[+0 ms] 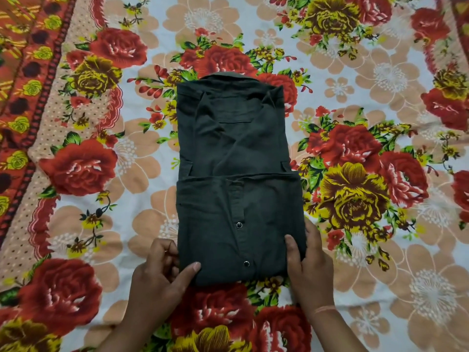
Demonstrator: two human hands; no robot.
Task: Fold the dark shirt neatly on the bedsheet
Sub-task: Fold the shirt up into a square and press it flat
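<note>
The dark shirt lies in the middle of the floral bedsheet as a narrow rectangle, collar at the far end. Its near part is folded up over the body, showing the button placket with two snaps. My left hand pinches the near left corner of the fold, thumb on top and fingers under the edge. At the near right corner, my right hand grips the shirt with the thumb pressed on the cloth and the fingers wrapped around the side.
The bedsheet has a white ground with large red, yellow and peach flowers and spreads flat all around the shirt. A red patterned border runs along the far left. A thin thread bracelet is on my right wrist.
</note>
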